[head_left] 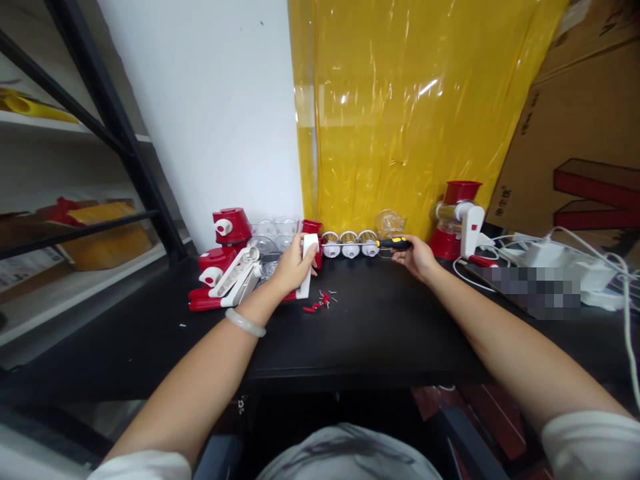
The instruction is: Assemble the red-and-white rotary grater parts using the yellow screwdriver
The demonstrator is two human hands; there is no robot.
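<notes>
My left hand [294, 264] is closed around the upper end of a white crank handle [306, 283], with a red housing [312, 230] just behind it. My right hand [416, 256] grips the black and yellow handle of a screwdriver [395, 243]. The screwdriver lies level, its long shaft running left to the red and white parts by my left hand; where the tip rests is hard to make out. Small red pieces and screws [323, 301] lie loose on the black table [380, 327] below. Behind the shaft, several drum graters [350, 244] stand in a row.
Red grater bodies [233, 227], more white crank handles [235, 275] and clear cups [275, 230] crowd the left. At the right stands an assembled rotary grater [453, 220], beside white cables and power adapters [545, 257]. A yellow plastic curtain [400, 113] hangs behind the table.
</notes>
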